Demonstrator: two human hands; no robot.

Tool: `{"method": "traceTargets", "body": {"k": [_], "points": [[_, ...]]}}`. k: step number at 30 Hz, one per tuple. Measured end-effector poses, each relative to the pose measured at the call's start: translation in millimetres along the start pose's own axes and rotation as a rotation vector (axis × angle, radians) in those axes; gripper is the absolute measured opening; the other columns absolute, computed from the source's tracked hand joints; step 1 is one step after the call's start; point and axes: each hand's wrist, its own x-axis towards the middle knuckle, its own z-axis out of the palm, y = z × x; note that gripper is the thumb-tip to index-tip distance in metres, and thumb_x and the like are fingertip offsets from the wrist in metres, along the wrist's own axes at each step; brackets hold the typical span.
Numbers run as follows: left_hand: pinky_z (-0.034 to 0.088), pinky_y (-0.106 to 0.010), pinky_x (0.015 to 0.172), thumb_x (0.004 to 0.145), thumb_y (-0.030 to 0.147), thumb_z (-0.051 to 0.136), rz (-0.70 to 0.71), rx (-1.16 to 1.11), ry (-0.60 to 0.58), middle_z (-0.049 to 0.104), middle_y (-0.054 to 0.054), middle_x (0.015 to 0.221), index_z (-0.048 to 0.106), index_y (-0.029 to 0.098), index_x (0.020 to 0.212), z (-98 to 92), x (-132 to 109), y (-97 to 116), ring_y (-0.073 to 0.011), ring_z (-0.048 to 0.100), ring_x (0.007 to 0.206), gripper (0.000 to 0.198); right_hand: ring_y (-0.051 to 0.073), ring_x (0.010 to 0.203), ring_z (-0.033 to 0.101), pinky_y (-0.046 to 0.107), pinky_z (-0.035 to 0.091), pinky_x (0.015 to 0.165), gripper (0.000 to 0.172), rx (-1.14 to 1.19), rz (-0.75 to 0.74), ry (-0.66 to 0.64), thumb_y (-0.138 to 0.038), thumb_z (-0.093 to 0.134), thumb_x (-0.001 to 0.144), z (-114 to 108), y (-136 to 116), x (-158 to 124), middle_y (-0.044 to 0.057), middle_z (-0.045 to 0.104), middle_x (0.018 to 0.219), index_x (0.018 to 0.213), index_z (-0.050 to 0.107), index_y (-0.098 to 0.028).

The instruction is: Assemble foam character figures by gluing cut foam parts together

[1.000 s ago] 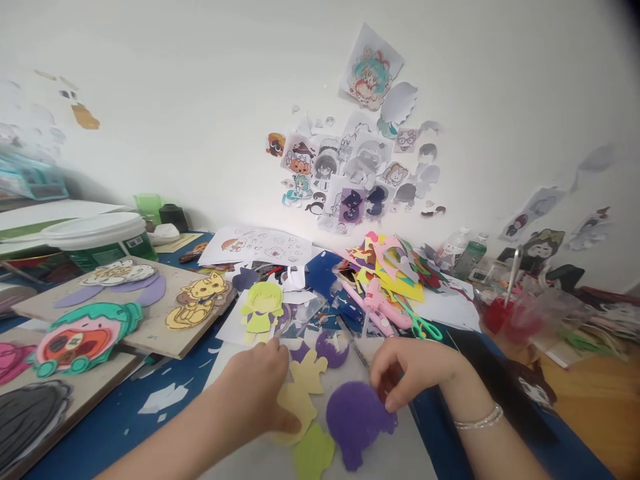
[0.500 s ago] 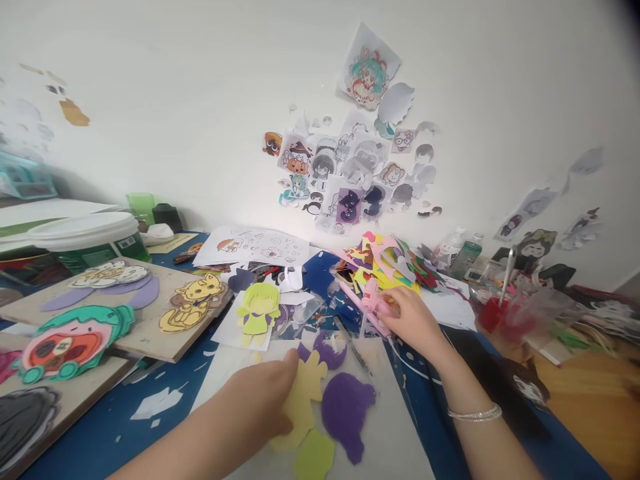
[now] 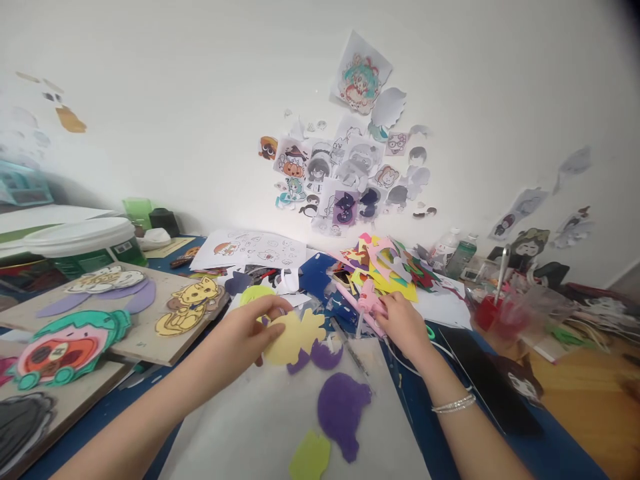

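My left hand (image 3: 260, 330) is closed on the edge of a pale yellow cutout (image 3: 295, 339), raised above the white sheet (image 3: 240, 427). Behind that hand, a lime-green figure cutout (image 3: 257, 293) is mostly hidden. My right hand (image 3: 403, 327) grips a pink glue gun (image 3: 369, 300) beyond the sheet's far right corner. On the sheet lie a large purple cutout (image 3: 344, 410) and a lime-green piece (image 3: 311, 457). Smaller purple pieces (image 3: 326, 355) sit just below the yellow cutout. A slim pen-like tool (image 3: 350, 343) lies between the two hands.
Boards with finished-looking character cutouts (image 3: 75, 347) stand at left, near a white-lidded green tub (image 3: 85, 243). Coloured scraps (image 3: 387, 263) pile up at the back. A black slab (image 3: 487, 380), a red cup (image 3: 487, 313) and bottles (image 3: 465, 253) are on the right.
My left hand has lifted the pale yellow cutout off the sheet and carried it away from me, now covering most of the lime-green figure. My right hand stays on the glue gun.
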Motion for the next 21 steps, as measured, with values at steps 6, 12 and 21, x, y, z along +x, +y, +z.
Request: {"method": "traceTargets", "body": {"k": [6,12,21], "points": [[0.043,-0.023,0.046,0.068,0.05,0.062,-0.128,-0.366,0.024,0.059,-0.004,0.088,0.057,0.02,0.104,-1.5,10.9,-2.3,-0.0115,0.052,0.058,0.047,0.024,0.089,0.053,0.029,0.038,0.071,0.018,0.138,-0.034,-0.006,-0.023,0.046,0.08,4.7,7.1,4.3,0.01,0.059,0.091,0.089,0.059,-0.014],[0.044,-0.02,0.056,0.071,0.03,0.066,-0.22,-0.734,-0.198,0.065,-0.007,0.1,0.061,0.021,0.109,6.8,14.4,-7.9,-0.0132,0.058,0.077,0.039,0.023,0.1,0.052,0.029,0.04,0.08,0.04,0.23,-0.02,0.014,-0.016,0.048,0.072,12.9,6.0,6.5,0.012,0.058,0.106,0.112,0.051,-0.01],[0.045,-0.03,0.081,0.078,0.047,0.053,-0.113,-0.461,-0.232,0.061,-0.007,0.117,0.05,0.022,0.124,20.6,13.9,-10.9,-0.0223,0.056,0.104,0.052,0.024,0.089,0.054,0.031,0.041,0.071,0.035,0.33,0.084,0.205,-0.034,0.051,0.073,-6.1,3.9,3.1,0.009,0.057,0.1,0.104,0.058,-0.018]]}}
